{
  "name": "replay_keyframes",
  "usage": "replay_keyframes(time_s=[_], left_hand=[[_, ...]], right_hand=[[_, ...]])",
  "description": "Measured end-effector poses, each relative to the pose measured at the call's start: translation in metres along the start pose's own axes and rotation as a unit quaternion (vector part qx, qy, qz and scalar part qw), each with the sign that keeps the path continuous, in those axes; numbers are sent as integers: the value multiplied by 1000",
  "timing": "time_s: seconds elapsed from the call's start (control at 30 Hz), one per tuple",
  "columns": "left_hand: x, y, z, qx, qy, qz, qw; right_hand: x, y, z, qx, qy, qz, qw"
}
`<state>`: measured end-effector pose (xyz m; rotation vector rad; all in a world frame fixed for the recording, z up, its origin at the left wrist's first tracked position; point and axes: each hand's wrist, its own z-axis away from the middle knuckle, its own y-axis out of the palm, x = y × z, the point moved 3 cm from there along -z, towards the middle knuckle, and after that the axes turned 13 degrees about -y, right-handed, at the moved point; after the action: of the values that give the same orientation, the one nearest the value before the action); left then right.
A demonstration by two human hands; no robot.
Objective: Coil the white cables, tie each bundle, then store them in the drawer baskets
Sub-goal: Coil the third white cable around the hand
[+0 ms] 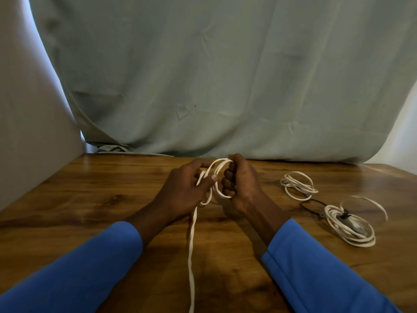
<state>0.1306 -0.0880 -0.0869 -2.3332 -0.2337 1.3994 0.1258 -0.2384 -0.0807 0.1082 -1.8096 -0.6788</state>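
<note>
Two hands work one white cable (pixel 191 245) above the desk (pixel 90 199). The left hand (pixel 187 190) pinches a strand between thumb and curled fingers. The right hand (pixel 241 184) is fisted round several loops, partly hiding them. The cable's tail runs off the bottom edge. To the right, two coiled bundles lie on the desk: the far bundle (pixel 300 187) and the near bundle (pixel 361 241), whose loose end is blurred.

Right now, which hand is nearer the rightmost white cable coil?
Right. The right hand is left of the rightmost white cable coil; the left hand is farther left.
</note>
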Motion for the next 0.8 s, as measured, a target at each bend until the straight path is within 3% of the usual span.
replay_keyframes(time_s=[0.1,0.17,0.23,0.3,0.37,0.47,0.6,0.73,0.8], left_hand=[[3,-2,-5,13,-53,101,993],[0,1,-5,45,-134,237,961],[-5,3,-4,79,-204,306,927],[-5,7,-1,142,-257,307,905],[0,7,3,198,-277,227,912],[-3,9,9,254,-176,17,951],[-20,24,18,286,-35,-76,955],[-27,39,26,194,64,-134,970],[-28,41,28,150,53,-119,980]], right_hand=[[2,-3,-1,-43,-24,18,999],[3,-6,-3,-66,-46,15,997],[5,-9,-6,-82,-62,-2,995],[8,-12,-9,-84,-65,-37,994],[9,-14,-11,-79,-59,-80,992],[9,-17,-14,-82,-53,-126,987],[7,-23,-19,-153,-82,-99,980],[13,-27,-15,-231,-160,77,957],[18,-26,-11,-234,-220,119,939]])
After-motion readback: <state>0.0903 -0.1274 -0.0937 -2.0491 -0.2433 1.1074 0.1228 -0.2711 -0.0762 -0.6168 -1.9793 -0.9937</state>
